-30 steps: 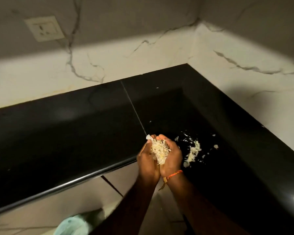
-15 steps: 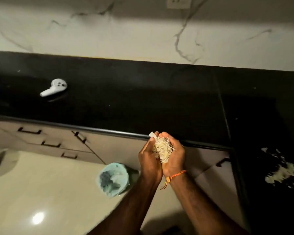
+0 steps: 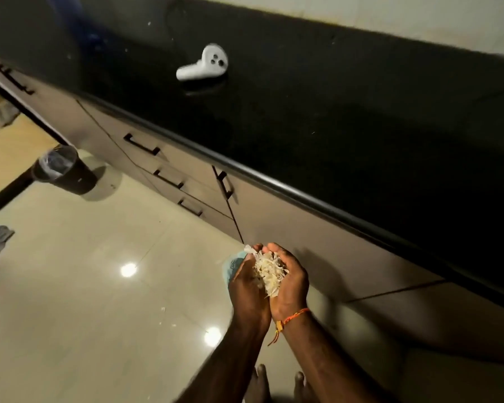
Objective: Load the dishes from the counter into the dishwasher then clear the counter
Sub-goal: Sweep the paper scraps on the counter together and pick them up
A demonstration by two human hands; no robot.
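Head view: the left hand and right hand are pressed side by side into 1 cup, palms up, holding a loose heap of pale food scraps between them. They hang over the tiled floor, just in front of the cabinet fronts and clear of the black counter, which runs along the far and right side. Just beyond the left hand's fingertips, a sliver of a light-green lined bin shows, mostly hidden by the hands. A second, dark bin with a clear liner stands far left on the floor, well apart.

The main risk, as I judge it, is spillage. The heap is loose and shredded, and it sits above the rim of the cupped palms; strands already poke out at the wrist end, where the 2 hands meet. Any parting of the palms before they are over the green bin would drop scraps on the floor. A few pale flecks already lie on the tiles near left of the hands. The bin mouth is largely out of sight, so the release could land partly on its rim or beside it.

A white handheld controller lies on the counter, far from the hands; it is also left to clear. No dishwasher is in view.
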